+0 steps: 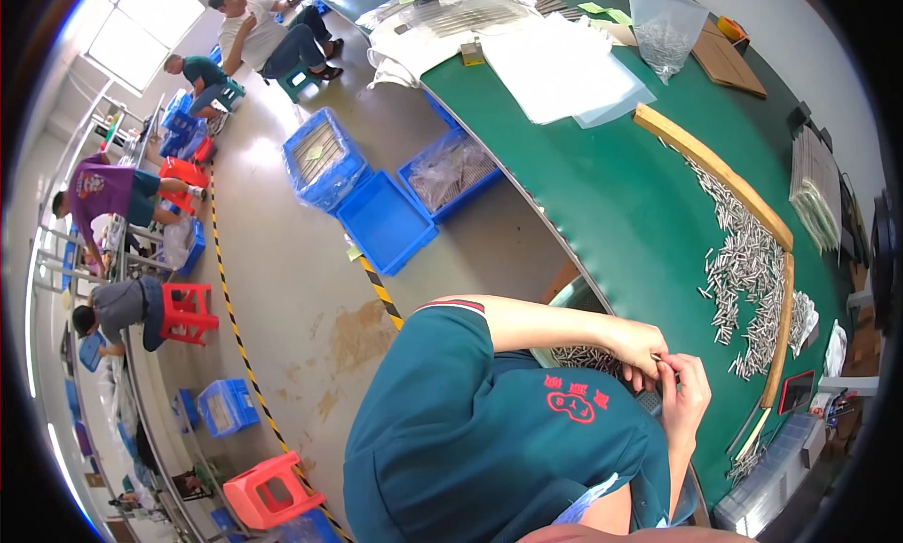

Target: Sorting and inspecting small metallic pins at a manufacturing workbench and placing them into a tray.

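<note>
My left hand (pixel 640 346) and my right hand (pixel 685 390) meet in front of my chest, beside the edge of the green table (pixel 602 195). Both are closed, fingertips together. A small metal pin (pixel 656 357) shows between them; which fingers grip it is hard to make out. Under my left wrist, a basin holds many loose metal pins (pixel 585 357), partly covered by my arm. On the table to the right lies a spread heap of similar pins (pixel 748 284), bordered by wooden strips (pixel 715 167) (pixel 781 327).
White sheets (pixel 546 68) and a clear bag of pins (pixel 666 35) lie at the far end. Stacked panels (pixel 815 190) and a red-edged device (pixel 798 391) are along the right. Blue crates (pixel 386 223) and a red stool (pixel 273 491) stand on the floor; several people sit or work further left.
</note>
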A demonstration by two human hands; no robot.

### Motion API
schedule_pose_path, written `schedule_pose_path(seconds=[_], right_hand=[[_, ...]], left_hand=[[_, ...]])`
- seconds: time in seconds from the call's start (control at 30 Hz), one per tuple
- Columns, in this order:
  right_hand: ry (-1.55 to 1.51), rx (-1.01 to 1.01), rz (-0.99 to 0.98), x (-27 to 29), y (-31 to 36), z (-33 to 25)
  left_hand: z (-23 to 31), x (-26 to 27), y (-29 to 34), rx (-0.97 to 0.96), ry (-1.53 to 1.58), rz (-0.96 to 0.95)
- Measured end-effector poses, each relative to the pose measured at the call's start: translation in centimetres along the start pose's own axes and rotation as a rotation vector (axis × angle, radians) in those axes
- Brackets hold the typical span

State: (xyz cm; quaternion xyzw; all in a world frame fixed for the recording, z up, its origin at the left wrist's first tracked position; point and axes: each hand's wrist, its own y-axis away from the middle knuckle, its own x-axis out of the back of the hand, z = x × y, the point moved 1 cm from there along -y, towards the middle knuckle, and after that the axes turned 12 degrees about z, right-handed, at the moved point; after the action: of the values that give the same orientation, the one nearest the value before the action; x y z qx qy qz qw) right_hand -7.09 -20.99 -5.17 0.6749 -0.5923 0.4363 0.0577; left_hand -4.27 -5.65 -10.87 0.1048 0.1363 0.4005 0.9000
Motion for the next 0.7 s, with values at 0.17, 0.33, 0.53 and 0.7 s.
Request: schedule_pose_path(seconds=[0.17,0.33,0.53,0.7], right_hand=[[0.009,-0.011,0.009,0.2,0.0,-0.5],[-0.197,-0.197,-0.077,-0.2,0.0,1.0],[-0.462,-0.432,-0.090,-1.1,0.6,2.4],[-0.637,-0.445,-0.123,-2.2,1.5,2.4]], left_hand=[[-0.3,-0.3,0.0,0.013,0.100,-0.031],[-0.5,1.2,0.5,0.023,0.068,-0.038],[1.2,2.5,3.3,0.217,0.178,0.107],[0.6,2.2,2.9,0.234,0.127,0.057]])
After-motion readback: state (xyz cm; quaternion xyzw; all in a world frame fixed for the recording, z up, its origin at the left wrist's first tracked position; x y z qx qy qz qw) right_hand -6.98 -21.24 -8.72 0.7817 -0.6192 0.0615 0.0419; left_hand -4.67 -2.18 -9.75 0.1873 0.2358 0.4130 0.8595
